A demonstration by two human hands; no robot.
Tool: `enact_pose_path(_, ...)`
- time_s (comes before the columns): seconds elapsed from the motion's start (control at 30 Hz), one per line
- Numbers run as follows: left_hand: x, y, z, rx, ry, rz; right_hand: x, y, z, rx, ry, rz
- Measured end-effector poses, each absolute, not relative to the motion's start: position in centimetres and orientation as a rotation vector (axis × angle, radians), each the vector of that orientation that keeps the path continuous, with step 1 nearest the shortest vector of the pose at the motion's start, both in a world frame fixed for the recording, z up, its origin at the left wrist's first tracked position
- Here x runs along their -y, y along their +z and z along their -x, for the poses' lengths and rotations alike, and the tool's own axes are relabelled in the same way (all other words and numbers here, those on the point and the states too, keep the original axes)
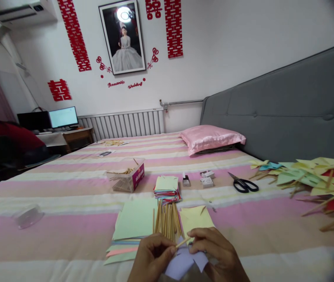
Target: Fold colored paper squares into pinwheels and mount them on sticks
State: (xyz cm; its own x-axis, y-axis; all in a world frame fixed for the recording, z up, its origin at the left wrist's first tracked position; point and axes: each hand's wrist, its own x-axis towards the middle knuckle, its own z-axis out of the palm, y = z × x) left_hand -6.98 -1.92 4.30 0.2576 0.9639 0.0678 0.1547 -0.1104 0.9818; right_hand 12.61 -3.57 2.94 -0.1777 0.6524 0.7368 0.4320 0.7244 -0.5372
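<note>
At the bottom middle, my left hand [153, 256] is closed, its thumb and forefinger pinching one end of a thin wooden stick [182, 243]. My right hand [218, 250] curls around the stick's other end and the edge of a pale purple paper pinwheel [181, 263] with cut, folded corners. Something small and shiny shows by the right fingertips; I cannot make out what it is. Just beyond my hands lie a bundle of wooden sticks [168, 221], a stack of green paper squares [136, 219] on the left, and yellow cut paper squares [194, 219] on the right.
Farther back are a stack of coloured squares [167, 184], a plastic box of sticks [125, 178], small boxes [207, 181] and black-handled scissors [243, 185]. Finished-looking paper pinwheels [316, 178] pile up at right. A see-through lid [28, 216] lies left; a pink pillow [212, 138] sits behind.
</note>
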Motion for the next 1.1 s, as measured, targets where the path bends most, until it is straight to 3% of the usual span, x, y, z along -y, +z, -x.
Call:
enact_pose_path(0.4,1.8,3.9,7.4,-1.031,0.935,-1.611,3.1,3.0,-12.7,1.852,0.060,0.732)
enact_pose_path(1.1,2.2,4.4,7.5,-0.948,0.960,-1.568,3.2,2.3,-12.7,1.890,0.079,0.767)
